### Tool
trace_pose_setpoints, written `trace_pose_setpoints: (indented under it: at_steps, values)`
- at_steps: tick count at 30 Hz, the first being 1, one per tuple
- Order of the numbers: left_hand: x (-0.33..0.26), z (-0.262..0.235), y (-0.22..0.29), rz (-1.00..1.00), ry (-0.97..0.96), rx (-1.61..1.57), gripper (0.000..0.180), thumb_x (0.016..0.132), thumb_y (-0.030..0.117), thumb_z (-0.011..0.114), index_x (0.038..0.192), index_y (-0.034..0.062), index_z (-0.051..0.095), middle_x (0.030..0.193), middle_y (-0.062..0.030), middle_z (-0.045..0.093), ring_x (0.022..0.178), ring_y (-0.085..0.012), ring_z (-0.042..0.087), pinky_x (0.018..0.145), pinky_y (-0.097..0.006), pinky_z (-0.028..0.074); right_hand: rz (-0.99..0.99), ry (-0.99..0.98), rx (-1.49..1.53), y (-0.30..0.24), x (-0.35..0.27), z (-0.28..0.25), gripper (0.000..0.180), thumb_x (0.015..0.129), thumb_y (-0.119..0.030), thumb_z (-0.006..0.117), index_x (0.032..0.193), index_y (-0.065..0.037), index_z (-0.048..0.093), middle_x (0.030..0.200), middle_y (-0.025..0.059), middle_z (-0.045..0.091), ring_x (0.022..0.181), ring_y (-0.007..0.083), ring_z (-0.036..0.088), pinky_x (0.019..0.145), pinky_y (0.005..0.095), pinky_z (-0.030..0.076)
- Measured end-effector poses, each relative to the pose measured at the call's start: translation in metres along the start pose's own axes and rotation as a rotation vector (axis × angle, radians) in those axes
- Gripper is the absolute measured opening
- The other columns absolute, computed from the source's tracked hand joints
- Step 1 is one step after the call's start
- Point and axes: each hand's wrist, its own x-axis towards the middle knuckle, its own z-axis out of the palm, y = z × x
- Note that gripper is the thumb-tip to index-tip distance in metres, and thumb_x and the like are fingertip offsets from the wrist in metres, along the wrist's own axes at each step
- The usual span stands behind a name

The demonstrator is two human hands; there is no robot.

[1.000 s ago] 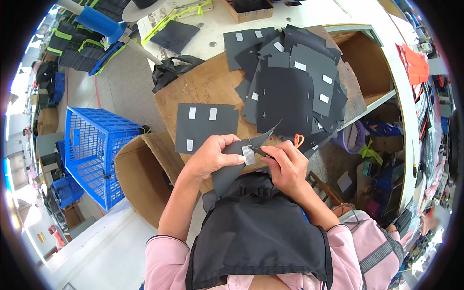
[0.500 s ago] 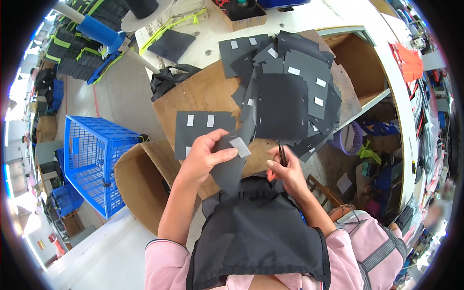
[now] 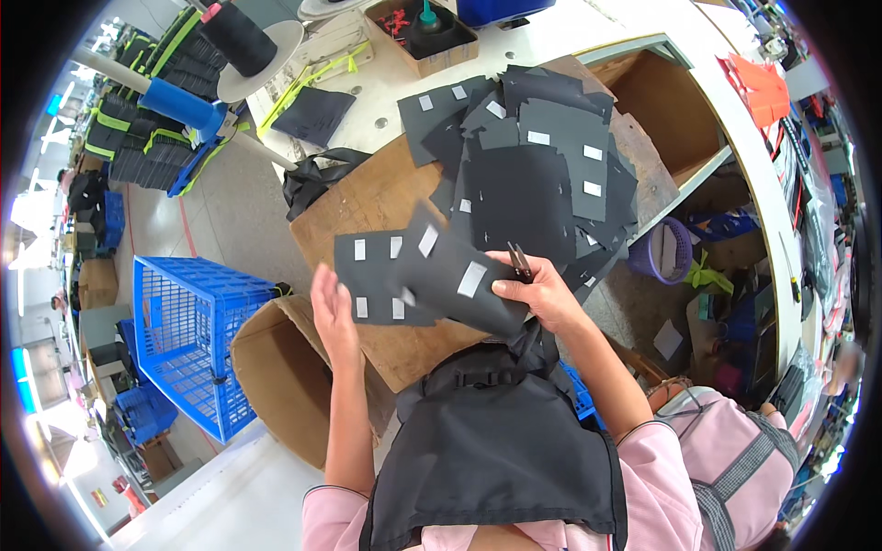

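My right hand (image 3: 542, 292) pinches the edge of a dark grey fabric piece (image 3: 439, 280) with white patches. The same hand keeps a pair of thread snips (image 3: 520, 261), blades pointing up and away. The held piece is tilted and partly blurred, and it covers part of another patched grey piece (image 3: 375, 283) lying on the brown board (image 3: 354, 197). Beside that lying piece, my left hand (image 3: 336, 317) is open with its fingers stretched out and nothing in them. Farther off, an untidy pile of dark fabric pieces (image 3: 519, 193) spreads over the board, several with white patches.
A cardboard box (image 3: 276, 376) and a blue plastic crate (image 3: 193, 340) stand to the left. Beyond the pile, a white table (image 3: 386, 92) holds a small box of tools (image 3: 432, 60). A purple basket (image 3: 663, 250) sits low at right, near another person in pink (image 3: 735, 459).
The fabric piece has passed from my left hand to my right and swung out over the lying piece. My left hand has let go and drawn left. The view has shifted slightly.
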Motion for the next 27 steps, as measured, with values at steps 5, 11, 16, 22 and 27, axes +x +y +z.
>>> trace_pose_setpoints:
  at_steps: [5, 11, 16, 22, 27]
  values:
    - [0.028, 0.039, 0.037, 0.092, -0.720, -0.011, 0.090, 0.078, 0.053, 0.064, 0.142, 0.0021, 0.026, 0.137, -0.0133, 0.039, 0.129, -0.0246, 0.034, 0.106, -0.034, 0.025, 0.174, -0.300, 0.007, -0.021, -0.002, 0.007, 0.042, 0.078, -0.002, 0.066, 0.119, -0.003, 0.058, 0.097, 0.0035, 0.065, 0.087, 0.0093, 0.061, 0.080, 0.0246, 0.048]
    - [-0.004, 0.050, 0.061, -0.390, -0.837, -0.325, 0.088, 0.059, 0.017, 0.082, 0.134, 0.0031, 0.039, 0.111, -0.0072, 0.057, 0.104, -0.0176, 0.055, 0.092, -0.028, 0.042, 0.100, -0.142, -0.031, -0.018, -0.013, -0.016, 0.037, 0.078, -0.004, 0.065, 0.114, -0.001, 0.059, 0.099, 0.0047, 0.065, 0.090, 0.0121, 0.061, 0.082, 0.0259, 0.048]
    - [-0.021, 0.055, 0.073, -0.497, -0.574, -0.368, 0.064, 0.063, 0.007, 0.079, 0.119, 0.0025, 0.048, 0.104, -0.0064, 0.058, 0.095, -0.0151, 0.057, 0.084, -0.030, 0.048, -0.427, 0.430, -1.150, 0.004, -0.015, -0.013, 0.023, 0.088, -0.003, 0.052, 0.110, -0.003, 0.059, 0.094, 0.0048, 0.066, 0.089, 0.0118, 0.061, 0.080, 0.0288, 0.047]
    - [-0.029, 0.062, 0.075, -0.380, -0.531, -0.251, 0.049, 0.070, 0.003, 0.072, 0.113, 0.0023, 0.048, 0.101, -0.0056, 0.058, 0.093, -0.0125, 0.056, 0.082, -0.029, 0.048, -0.526, 0.282, -0.883, -0.011, -0.038, 0.047, 0.036, 0.071, 0.001, 0.067, 0.104, -0.005, 0.056, 0.082, 0.0098, 0.058, 0.064, 0.0191, 0.060, 0.054, 0.0295, 0.046]
    - [-0.032, 0.063, 0.072, -0.084, -0.548, 0.156, 0.039, 0.075, 0.007, 0.068, 0.104, -0.0015, 0.043, 0.092, -0.0146, 0.059, 0.087, -0.0216, 0.058, 0.080, -0.033, 0.045, -0.669, 0.221, -1.028, -0.019, -0.030, 0.054, 0.034, 0.067, -0.006, 0.071, 0.097, -0.007, 0.057, 0.082, 0.0063, 0.053, 0.061, 0.0229, 0.056, 0.055, 0.0323, 0.044]
